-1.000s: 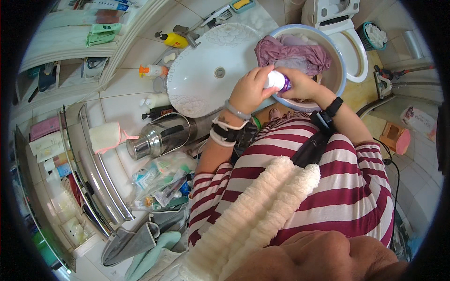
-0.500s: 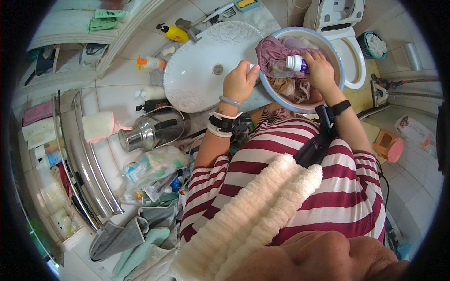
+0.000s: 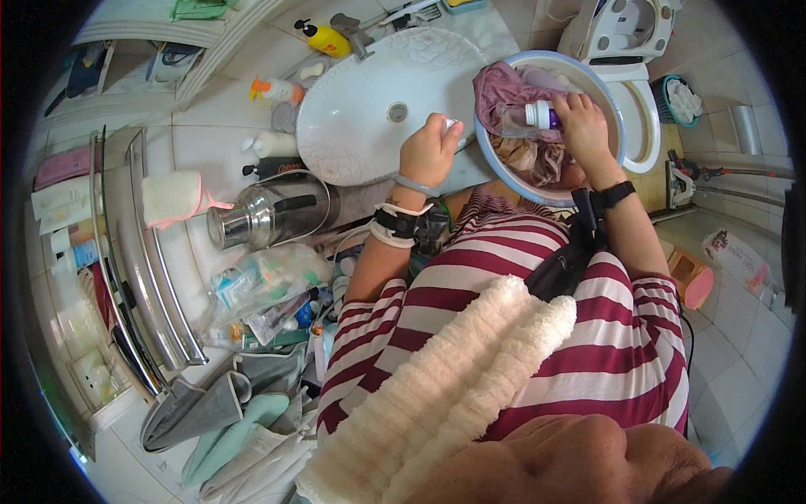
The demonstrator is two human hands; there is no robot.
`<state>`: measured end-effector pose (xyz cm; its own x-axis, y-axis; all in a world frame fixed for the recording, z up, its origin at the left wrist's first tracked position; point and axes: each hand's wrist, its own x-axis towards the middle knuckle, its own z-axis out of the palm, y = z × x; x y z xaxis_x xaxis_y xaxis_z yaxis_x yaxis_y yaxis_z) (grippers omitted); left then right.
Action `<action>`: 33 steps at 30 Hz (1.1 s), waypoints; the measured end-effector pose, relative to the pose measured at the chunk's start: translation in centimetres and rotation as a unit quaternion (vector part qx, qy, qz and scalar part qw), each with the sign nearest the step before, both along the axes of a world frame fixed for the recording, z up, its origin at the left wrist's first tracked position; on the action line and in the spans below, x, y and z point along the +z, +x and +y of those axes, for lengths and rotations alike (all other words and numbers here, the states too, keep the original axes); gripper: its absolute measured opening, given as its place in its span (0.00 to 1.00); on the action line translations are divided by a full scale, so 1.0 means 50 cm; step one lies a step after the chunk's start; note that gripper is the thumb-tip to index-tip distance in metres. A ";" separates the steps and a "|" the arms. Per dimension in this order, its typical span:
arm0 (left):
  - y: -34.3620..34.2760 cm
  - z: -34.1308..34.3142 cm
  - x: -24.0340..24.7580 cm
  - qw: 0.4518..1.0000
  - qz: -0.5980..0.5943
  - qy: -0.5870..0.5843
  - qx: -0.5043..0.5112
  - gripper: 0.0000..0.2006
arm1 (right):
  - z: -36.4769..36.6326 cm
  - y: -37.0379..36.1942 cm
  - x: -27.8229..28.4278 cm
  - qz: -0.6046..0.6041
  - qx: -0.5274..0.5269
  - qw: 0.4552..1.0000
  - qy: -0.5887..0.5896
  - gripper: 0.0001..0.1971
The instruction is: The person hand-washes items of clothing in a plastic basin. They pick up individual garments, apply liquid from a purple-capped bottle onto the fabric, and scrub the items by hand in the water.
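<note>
basin right of sink

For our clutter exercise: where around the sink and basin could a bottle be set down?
The white sink bowl is bare around its drain, between the left hand and the yellow bottle. The blue basin is full of clothes; the counter by the steel kettle is crowded.

Tiled bathroom; sink; toilet
</note>
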<state>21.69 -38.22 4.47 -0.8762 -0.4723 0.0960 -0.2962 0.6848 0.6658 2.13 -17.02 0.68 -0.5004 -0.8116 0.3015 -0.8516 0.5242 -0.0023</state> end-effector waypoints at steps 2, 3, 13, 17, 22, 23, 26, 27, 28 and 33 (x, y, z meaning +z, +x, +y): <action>0.003 0.001 0.002 1.000 -0.018 0.002 -0.004 0.16 | -0.003 -0.001 0.001 -0.009 -0.012 1.000 0.011 0.15; 0.004 0.000 0.004 0.999 -0.034 0.005 -0.012 0.17 | -0.003 0.000 -0.001 -0.013 -0.002 1.000 0.005 0.15; 0.003 0.003 -0.008 0.999 -0.029 -0.002 -0.017 0.17 | -0.007 0.007 -0.017 -0.013 0.018 1.000 -0.001 0.18; 0.001 0.003 -0.015 0.999 -0.029 0.001 -0.019 0.18 | -0.012 0.004 -0.009 0.007 0.034 0.999 0.014 0.17; 0.002 0.006 -0.018 0.999 -0.032 -0.004 -0.016 0.18 | -0.010 0.000 -0.018 -0.048 -0.009 0.999 -0.011 0.18; 0.001 0.006 -0.016 0.999 -0.040 0.002 -0.017 0.18 | -0.006 -0.002 -0.022 -0.071 -0.012 0.997 -0.038 0.19; 0.003 0.004 -0.019 0.999 -0.038 0.009 -0.013 0.19 | 0.002 -0.003 -0.023 -0.089 -0.029 0.992 -0.079 0.22; 0.006 0.003 -0.022 0.999 -0.030 0.011 -0.011 0.18 | 0.007 -0.006 -0.028 -0.089 -0.028 0.992 -0.079 0.22; 0.006 0.004 -0.026 0.999 -0.030 0.012 -0.011 0.18 | 0.013 -0.008 -0.034 -0.146 -0.060 0.984 -0.089 0.23; -0.008 0.016 -0.037 0.995 0.029 0.091 -0.041 0.16 | 0.002 -0.005 -0.113 -0.391 0.006 0.906 -0.161 0.25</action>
